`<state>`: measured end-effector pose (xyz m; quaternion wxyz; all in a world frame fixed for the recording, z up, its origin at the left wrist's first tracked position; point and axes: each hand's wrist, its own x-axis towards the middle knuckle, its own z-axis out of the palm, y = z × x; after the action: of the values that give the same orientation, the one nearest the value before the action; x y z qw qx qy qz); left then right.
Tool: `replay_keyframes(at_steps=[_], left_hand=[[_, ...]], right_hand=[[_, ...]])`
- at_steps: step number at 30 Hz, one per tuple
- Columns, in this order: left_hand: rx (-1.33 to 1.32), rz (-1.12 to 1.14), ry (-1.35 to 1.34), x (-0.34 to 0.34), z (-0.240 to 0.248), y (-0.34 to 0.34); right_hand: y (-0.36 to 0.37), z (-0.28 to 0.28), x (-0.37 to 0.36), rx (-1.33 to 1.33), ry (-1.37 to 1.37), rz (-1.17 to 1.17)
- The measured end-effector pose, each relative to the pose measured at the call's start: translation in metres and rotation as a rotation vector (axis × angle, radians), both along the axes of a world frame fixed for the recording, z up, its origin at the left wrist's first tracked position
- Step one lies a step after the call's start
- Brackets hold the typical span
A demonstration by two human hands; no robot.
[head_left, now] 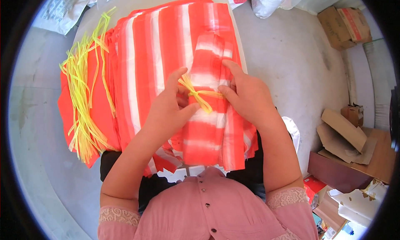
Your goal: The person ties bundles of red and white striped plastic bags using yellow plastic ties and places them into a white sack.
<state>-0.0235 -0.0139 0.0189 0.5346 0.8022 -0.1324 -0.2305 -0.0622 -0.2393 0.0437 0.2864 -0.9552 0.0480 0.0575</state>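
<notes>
Our pink shirt (pixel 200 211) is nearest. Striped bundle (pixel 203 131) lies atop the flat red-white stack (pixel 143 52), yellow tie (pixel 193 92) across its middle. Left hand (pixel 166 110) is loose at the tie, thumb and forefinger apart; right hand (pixel 252 95) touches the bundle's edge, likely bracing it, grip unclear. Our loose yellow strips (pixel 83 104) sit left, presumably for reach.

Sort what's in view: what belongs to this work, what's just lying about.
Apparently in use:
folded red-and-white bundle
yellow tie across it
striped stack beneath
loose yellow strips

Apparently lying about:
cardboard box, upper right
opened carton, right
white plastic bag, top
</notes>
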Motion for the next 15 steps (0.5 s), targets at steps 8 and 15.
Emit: replay_keyframes(at_steps=[8,15], left_hand=[[-0.449,0.162,0.122,-0.015,0.017,-0.002],[-0.395,-0.193,0.02,-0.015,0.04,0.002]], right_hand=[[0.007,0.004,-0.001,0.41,0.0,-0.063],[-0.012,-0.03,0.011,0.621,-0.213,-0.18]])
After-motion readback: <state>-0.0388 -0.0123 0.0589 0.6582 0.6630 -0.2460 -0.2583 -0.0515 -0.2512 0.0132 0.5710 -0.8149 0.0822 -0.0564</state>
